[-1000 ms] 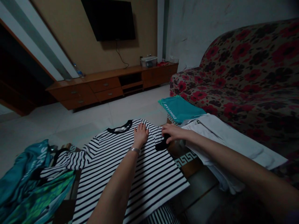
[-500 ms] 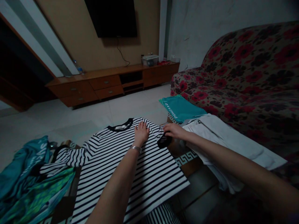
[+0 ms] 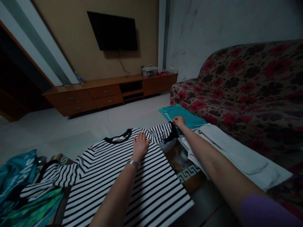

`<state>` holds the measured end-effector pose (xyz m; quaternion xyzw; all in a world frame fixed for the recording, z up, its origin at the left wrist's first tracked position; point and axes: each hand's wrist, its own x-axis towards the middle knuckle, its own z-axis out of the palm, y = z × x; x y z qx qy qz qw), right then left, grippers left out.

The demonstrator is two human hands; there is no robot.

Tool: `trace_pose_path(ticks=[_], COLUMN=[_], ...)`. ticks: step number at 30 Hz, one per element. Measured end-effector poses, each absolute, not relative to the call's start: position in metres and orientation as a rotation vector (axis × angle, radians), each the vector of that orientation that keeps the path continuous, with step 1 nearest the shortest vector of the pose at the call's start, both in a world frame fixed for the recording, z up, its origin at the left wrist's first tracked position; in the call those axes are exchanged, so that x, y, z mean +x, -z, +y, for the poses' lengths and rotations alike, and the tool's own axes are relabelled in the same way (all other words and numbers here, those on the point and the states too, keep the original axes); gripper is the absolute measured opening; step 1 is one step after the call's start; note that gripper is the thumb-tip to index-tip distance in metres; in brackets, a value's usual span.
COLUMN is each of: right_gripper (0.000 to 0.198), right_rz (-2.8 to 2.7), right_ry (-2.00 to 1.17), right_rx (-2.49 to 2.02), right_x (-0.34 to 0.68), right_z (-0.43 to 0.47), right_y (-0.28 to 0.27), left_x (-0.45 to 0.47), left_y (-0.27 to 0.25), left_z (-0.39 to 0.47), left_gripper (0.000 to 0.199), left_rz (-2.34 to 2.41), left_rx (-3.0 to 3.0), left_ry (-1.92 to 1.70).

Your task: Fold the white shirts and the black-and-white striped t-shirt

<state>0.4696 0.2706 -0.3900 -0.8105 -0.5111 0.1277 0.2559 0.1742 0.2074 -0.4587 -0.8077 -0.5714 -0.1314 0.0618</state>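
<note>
A black-and-white striped T-shirt (image 3: 113, 170) with black neckband and cuffs lies spread over a low table. My left hand (image 3: 140, 145), wearing a bracelet at the wrist, rests flat on its right shoulder, fingers stretched out. My right hand (image 3: 179, 122) pinches the black cuff of the right sleeve and holds it drawn out to the side. The left sleeve lies partly bunched over teal and green clothing (image 3: 16, 176). Beside my right forearm are a white garment (image 3: 234, 154) and a folded teal garment (image 3: 187, 115).
The low table (image 3: 189, 173) shows a patterned border and clutter beneath the sleeve. A flowered sofa (image 3: 232, 88) stands at the right. Across the floor are a wooden cabinet (image 3: 104, 93) with a plastic box (image 3: 150, 71) on top and a wall-mounted television (image 3: 113, 31).
My right hand has pulled the sleeve cuff outward and away from me, so the sleeve is now stretched out. My left hand stays on the shoulder. The view has tilted up slightly.
</note>
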Motion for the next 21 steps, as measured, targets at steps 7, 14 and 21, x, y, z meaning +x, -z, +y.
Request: trace_pose_path(ticks=[7, 14, 21], right_gripper=[0.054, 0.04, 0.021], right_rz=[-1.423, -2.28, -2.245], right_ry=[-0.368, -0.236, -0.132], right_rx=[-2.367, -1.914, -1.886], right_x=[0.469, 0.446, 0.442], right_z=[0.249, 0.191, 0.195], right_y=[0.376, 0.391, 0.394], left_x=[0.176, 0.176, 0.175], left_y=[0.457, 0.453, 0.457], left_z=[0.207, 0.204, 0.206], left_gripper=[0.057, 0.057, 0.057], left_rz=[-1.744, -1.728, -1.731], left_rx=[-2.438, -2.45, -2.433], left_ry=[0.375, 0.377, 0.401])
